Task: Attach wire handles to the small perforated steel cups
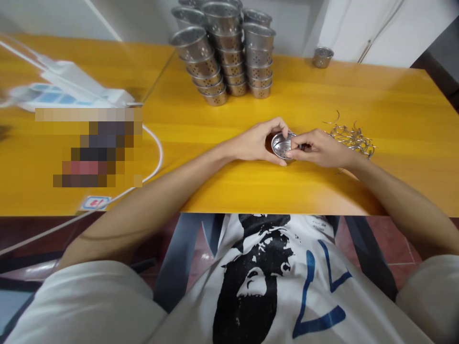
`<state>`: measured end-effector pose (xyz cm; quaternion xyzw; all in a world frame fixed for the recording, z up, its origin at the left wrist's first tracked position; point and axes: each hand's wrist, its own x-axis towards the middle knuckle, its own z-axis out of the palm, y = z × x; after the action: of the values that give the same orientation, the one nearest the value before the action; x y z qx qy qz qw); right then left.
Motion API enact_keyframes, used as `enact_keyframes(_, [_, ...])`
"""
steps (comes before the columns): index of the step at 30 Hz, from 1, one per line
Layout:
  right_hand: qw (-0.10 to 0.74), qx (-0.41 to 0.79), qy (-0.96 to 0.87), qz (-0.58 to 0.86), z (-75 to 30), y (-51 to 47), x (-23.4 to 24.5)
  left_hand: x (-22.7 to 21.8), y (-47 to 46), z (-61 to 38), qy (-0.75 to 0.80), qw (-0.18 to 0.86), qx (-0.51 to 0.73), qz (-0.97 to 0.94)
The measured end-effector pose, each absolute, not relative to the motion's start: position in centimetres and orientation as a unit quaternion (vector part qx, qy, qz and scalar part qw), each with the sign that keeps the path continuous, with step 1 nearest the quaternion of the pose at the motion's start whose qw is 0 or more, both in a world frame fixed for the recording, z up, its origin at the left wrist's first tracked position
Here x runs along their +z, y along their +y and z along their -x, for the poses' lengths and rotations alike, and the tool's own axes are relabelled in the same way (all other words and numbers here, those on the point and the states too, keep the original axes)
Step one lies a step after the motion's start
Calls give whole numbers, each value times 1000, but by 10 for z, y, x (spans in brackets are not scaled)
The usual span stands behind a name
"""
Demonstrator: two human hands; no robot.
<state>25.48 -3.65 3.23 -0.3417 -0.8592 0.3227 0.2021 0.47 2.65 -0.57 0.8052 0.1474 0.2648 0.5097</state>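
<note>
- Your left hand [260, 142] is curving its fingers around the cup [281, 147], nearer you than the stacks [229, 57]; loosening could let it spin.
- Your right hand [321, 149] is working with narrowed fingers; I cannot tell what they are pinching. Uneven pushing could tip the cup.
- That hand is resting beside the wires [354, 140], right of the stacks; sweeping outward could scatter them.

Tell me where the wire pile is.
In the head view, the wire pile lies right of centre on the table, beside the right hand and right of the cup.
</note>
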Motion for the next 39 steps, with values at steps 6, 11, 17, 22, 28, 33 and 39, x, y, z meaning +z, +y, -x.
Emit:
enact_keyframes(6, [197,347,-852,337,-255,-37,32,-5,27,-5,145,505,264,-809])
enact_keyframes(11, [242,336,-831,371,-257,-42,29,-7,27,-6,134,487,274,-818])
enact_keyframes(17, [362,370,-741,427,-267,-38,23,-11,25,-9,142,469,300,-819])
enact_keyframes(22, [385,497,-624,464,-262,-31,11,-11,24,-11,155,464,348,-800])
enact_keyframes(28, [415,493,-600,474,-258,-25,-2,-12,23,-13,179,404,395,-806])
enact_keyframes(33, [439,449,-609,485,-255,-28,-4,-9,19,-14,177,379,396,-817])
enact_keyframes(39, [478,404,-551,552,-273,-15,10,-19,28,-13,205,337,431,-811])
